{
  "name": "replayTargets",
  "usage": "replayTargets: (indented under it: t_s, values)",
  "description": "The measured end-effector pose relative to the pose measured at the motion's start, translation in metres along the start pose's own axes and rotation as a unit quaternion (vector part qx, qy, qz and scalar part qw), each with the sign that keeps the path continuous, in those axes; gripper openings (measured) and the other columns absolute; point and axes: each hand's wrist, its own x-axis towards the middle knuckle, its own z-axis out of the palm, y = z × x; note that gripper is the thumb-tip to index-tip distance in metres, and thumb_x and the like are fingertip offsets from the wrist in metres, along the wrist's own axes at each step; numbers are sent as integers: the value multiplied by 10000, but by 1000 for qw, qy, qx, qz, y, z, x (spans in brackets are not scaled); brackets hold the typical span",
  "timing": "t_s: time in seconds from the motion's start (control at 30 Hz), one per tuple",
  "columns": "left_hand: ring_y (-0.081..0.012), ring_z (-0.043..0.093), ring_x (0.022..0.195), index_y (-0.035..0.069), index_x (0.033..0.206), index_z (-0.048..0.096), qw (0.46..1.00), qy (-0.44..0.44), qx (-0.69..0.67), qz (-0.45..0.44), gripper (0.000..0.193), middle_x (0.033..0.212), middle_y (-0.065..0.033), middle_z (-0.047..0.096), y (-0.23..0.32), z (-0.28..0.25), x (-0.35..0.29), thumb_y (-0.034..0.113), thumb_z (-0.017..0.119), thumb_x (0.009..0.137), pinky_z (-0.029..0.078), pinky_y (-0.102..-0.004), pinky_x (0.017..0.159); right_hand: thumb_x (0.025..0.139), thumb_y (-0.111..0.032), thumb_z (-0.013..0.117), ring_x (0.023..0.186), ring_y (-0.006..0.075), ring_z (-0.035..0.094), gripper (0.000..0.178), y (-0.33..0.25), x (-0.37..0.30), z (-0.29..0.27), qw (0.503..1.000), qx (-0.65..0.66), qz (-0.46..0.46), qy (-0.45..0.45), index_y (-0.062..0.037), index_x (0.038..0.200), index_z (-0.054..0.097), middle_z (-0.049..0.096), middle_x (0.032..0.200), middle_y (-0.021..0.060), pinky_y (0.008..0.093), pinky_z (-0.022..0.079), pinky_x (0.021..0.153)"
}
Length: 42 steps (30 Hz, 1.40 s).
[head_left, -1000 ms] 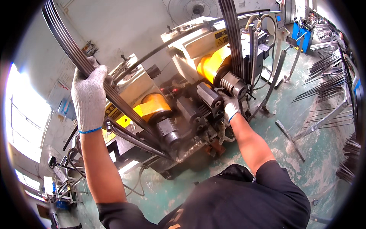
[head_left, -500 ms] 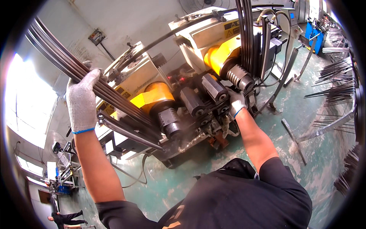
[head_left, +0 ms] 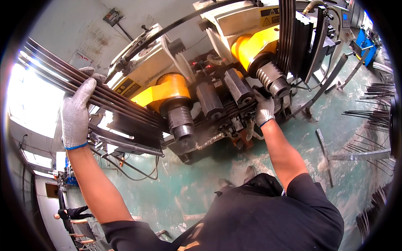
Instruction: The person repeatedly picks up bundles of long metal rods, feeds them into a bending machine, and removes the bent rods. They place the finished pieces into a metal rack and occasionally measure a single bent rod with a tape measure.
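A bundle of several long, dark metal rods (head_left: 115,99) slants from the upper left down to a bending machine. My left hand (head_left: 76,111), in a pale knit glove with a blue cuff, is closed around this bundle, thumb on top. At the machine's front, my right hand (head_left: 264,106), gloved alike, is beside the right toothed roller (head_left: 272,77). Its fingers curl in over the machine's front edge; what they grip is hidden. Between the hands stand two dark hexagonal blocks (head_left: 210,100) and a left toothed roller (head_left: 181,121).
Yellow bending arms (head_left: 169,90) and cream housings (head_left: 142,67) flank the blocks. Upright rods (head_left: 287,37) stand at the machine's right. More rods (head_left: 368,117) lie on racks at far right. A loose bar (head_left: 323,154) lies on the green floor. Another person (head_left: 75,213) is at far left.
The left hand and rod bundle have shifted left and slightly down in view. The machine appears higher and further right as the view shifts. Both hands keep their places on or by the machine.
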Motion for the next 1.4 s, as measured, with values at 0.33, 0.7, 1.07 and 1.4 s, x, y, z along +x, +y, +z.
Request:
replayTargets:
  t_s: [0.33,0.7,1.07,1.4]
  values:
    - [-190,738,914,22,1295,635,1000,6,0,-14,321,1055,-111,747,6,4,3,178,664,1016,614,-298,737,927,57,627,1084,210,733,291,15,6,-13,913,-325,-243,-30,-6,1173,768,772,1183,123,323,535,997]
    - [-191,727,962,-1,1206,712,999,-8,29,27,271,1034,-113,750,3,-1,1,193,663,1023,583,-317,892,965,-68,678,1010,173,703,291,13,6,1,988,130,81,-1,19,1239,723,747,1159,76,316,558,887]
    - [-255,708,1087,-47,1343,679,983,176,52,16,382,1240,-165,723,15,-15,-192,104,494,1045,570,-364,984,990,-93,677,802,185,693,78,-100,-149,-90,954,262,143,42,-23,1026,669,718,853,78,352,570,790]
    - [-331,699,1006,-65,1127,695,788,-16,-463,-407,373,1094,-199,732,-138,258,-421,267,544,1048,560,-488,947,1008,-282,722,696,166,676,252,-278,-232,-504,895,-215,-44,389,-36,1055,691,699,750,36,348,538,660]
